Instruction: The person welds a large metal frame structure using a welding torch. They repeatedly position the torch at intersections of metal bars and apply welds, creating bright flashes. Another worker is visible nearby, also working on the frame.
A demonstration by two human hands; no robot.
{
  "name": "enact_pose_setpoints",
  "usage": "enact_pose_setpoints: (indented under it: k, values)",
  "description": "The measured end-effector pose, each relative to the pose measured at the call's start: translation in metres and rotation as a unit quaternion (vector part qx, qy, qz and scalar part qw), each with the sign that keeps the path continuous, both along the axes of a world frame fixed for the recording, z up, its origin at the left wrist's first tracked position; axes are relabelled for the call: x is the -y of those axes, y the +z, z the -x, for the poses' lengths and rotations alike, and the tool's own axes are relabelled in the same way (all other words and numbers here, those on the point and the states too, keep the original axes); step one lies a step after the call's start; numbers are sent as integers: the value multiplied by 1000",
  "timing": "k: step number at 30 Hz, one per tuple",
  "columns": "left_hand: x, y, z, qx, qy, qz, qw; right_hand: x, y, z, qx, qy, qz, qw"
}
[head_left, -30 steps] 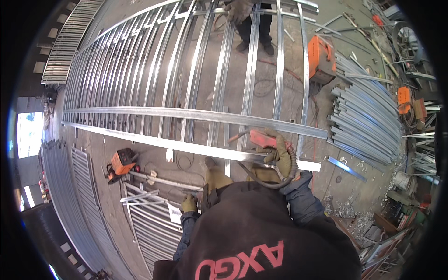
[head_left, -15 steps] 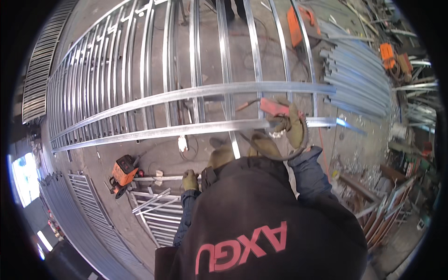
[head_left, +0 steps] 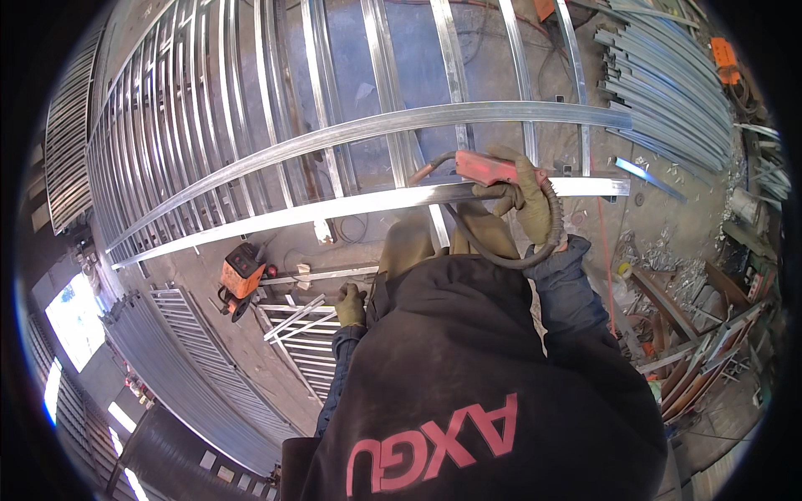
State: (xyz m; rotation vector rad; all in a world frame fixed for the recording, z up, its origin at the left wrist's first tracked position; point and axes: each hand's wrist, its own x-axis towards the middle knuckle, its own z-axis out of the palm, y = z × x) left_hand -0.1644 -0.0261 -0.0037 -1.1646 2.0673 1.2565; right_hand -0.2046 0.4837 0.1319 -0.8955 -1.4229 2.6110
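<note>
The olive-gloved right hand (head_left: 533, 209) hides part of the red-handled welding torch (head_left: 480, 168). The upper picture edge crops the silvery barred metal frame (head_left: 376, 128) and 1 orange machine (head_left: 545, 9).

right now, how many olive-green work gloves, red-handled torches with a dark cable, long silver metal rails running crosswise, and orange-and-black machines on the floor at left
Olive-green work gloves: 2
Red-handled torch with a dark cable: 1
Long silver metal rails running crosswise: 2
Orange-and-black machine on the floor at left: 1
Total: 6
</note>
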Motion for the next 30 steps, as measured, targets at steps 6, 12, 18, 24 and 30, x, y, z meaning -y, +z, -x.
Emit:
enact_pose_setpoints:
  k: [6, 12, 18, 24, 30]
  values:
    - [-30, 19, 1, -8, -46, 1, 999, -15, -13, 3, 34, 28, 32, 999]
    - [-42, 29, -2, 13, -63, 34, 997, -20, -9, 11, 25, 15, 91, 995]
    - [-50, 32, -1, 19, -68, 31, 997, -26, -14, 14, 1, 20, 118, 993]
    - [-48, 27, -5, 17, -57, 31, 998, -30, -13, 17, 8, 23, 132, 991]
    - [-48, 24, -7, 14, -57, 23, 998, -29, -18, 18, 21, 19, 109, 994]
